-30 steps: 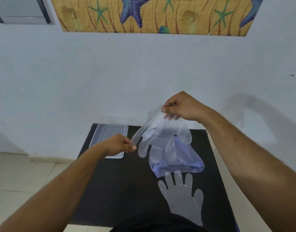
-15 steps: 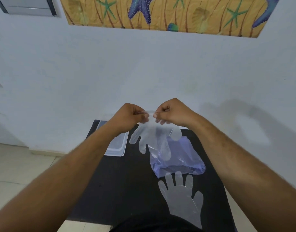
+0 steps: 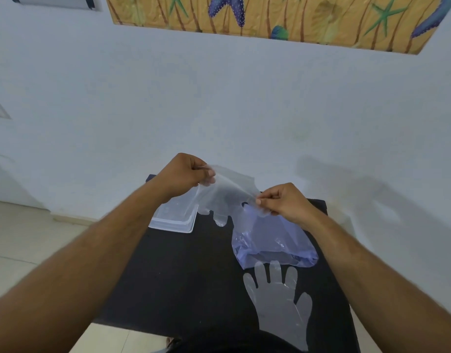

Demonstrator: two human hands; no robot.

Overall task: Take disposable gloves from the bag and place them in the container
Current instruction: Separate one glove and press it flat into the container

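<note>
A clear disposable glove (image 3: pixel 225 193) hangs stretched between both hands above the black table (image 3: pixel 183 276), its fingers pointing down. My left hand (image 3: pixel 183 177) pinches its cuff at the upper left, over the clear plastic container (image 3: pixel 173 217). My right hand (image 3: pixel 285 202) pinches the other edge, lower and to the right, just above the bluish plastic bag (image 3: pixel 272 243). A second clear glove (image 3: pixel 278 299) lies flat on the table in front of the bag, fingers pointing away from me.
The table stands against a white wall (image 3: pixel 219 110). A starfish picture (image 3: pixel 283 19) hangs above. Tiled floor (image 3: pixel 20 238) lies to the left. The container sits at the table's far left corner.
My hands, which pinched the glove close together, have pulled apart: the left moved up and left over the container, the right dropped down and right toward the bag. The glove is spread wider.
</note>
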